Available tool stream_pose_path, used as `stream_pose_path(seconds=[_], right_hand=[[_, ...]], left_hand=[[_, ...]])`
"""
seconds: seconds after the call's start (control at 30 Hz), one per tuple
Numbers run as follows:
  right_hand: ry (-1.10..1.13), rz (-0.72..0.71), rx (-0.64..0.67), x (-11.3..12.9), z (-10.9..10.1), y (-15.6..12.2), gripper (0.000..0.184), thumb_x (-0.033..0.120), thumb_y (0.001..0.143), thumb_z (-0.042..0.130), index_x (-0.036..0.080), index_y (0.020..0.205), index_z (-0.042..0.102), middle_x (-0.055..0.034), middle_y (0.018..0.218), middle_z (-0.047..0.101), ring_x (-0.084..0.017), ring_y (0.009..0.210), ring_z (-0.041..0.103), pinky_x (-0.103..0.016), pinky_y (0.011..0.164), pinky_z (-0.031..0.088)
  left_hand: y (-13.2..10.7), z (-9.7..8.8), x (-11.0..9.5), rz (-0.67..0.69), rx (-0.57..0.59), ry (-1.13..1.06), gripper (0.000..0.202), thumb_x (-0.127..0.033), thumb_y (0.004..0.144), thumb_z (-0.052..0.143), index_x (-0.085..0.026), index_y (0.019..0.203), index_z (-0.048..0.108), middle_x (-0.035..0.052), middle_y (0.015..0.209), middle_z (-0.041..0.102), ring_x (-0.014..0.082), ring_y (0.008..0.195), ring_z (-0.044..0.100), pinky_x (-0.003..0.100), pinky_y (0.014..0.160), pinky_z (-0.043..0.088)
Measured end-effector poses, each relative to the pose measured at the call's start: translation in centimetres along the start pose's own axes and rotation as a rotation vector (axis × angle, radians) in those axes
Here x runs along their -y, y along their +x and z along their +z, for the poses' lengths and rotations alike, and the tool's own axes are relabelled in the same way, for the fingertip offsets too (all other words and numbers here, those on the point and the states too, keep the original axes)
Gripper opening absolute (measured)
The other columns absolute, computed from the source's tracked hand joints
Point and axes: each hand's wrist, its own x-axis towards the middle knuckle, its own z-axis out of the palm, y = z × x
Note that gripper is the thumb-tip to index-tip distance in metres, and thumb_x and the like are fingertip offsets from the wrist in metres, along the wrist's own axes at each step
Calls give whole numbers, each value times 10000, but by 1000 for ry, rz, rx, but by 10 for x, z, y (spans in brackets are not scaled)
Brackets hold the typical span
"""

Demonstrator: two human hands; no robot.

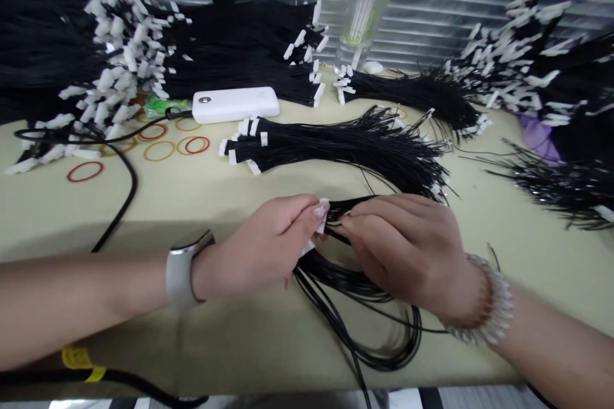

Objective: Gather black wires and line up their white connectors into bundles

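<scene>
My left hand (266,236) is closed around the white-connector end of a bundle of black wires (336,271), its thumb pressed on a white connector (323,216). Just right of it, my right hand (407,249) pinches the black wires close to that connector. The wires run beneath my right hand and curl into loops below it, toward the table's front edge. Behind both hands lies a thick bundle of black wires (326,144) with white connectors at its left end. My right fingertips are partly hidden by the hand itself.
Rubber bands (159,151) lie at the left near a white power bank (236,104) with a black cable (129,188). Large piles of wires with white connectors (118,45) stand at the back left and right. A clear bottle (367,13) stands by the blinds. A thick black cable (139,380) crosses the front left.
</scene>
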Motion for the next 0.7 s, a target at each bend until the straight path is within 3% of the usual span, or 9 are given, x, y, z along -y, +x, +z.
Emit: stream_pose_path(seconds=[0.17,0.27,0.37,0.43,0.57,0.63,0.7], right_hand=[[79,180,193,-15,-9,5,130,227,735,562,172,815,476,3,748,518,-83,631,461,-203,544,343],[156,251,128,-22,-24,7,292,365,674,629,158,724,429,-3,723,459,-72,609,412,-198,530,333],[162,337,34,-24,-41,7,326,389,736,558,153,587,389,19,580,384,-55,519,344,-202,473,281],[232,376,181,-23,-48,4,350,357,785,497,150,535,365,35,490,327,-43,448,289,-193,417,243],[514,398,657,-14,-43,-2,328,363,797,472,149,559,401,47,471,351,-31,426,303,-154,368,228],[626,391,738,-6,-33,-2,326,349,828,414,146,572,416,46,487,381,-31,447,318,-149,396,244],[704,396,730,3,-23,1,322,297,850,363,142,573,413,49,491,397,-29,455,311,-147,420,250]], left_hand=[[3,2,1,-52,-86,-81,352,-449,838,307,-167,657,414,-57,534,425,32,362,403,134,325,341],[5,2,2,-108,-139,-157,359,-479,827,310,-174,682,430,-53,535,425,41,339,411,147,305,349],[8,2,3,-146,-202,-230,366,-502,815,327,-177,703,450,-45,541,426,43,341,409,152,297,354],[9,1,3,-151,-235,-246,366,-509,808,340,-177,704,456,-40,563,428,41,355,411,148,293,360],[9,2,2,-143,-239,-221,364,-500,812,341,-177,668,427,-46,552,414,39,357,418,135,287,360],[9,3,2,-132,-241,-210,363,-499,814,337,-179,656,400,-55,530,397,41,343,419,140,290,367],[9,4,2,-126,-243,-189,364,-501,815,332,-180,654,390,-60,515,389,42,333,418,145,296,375]])
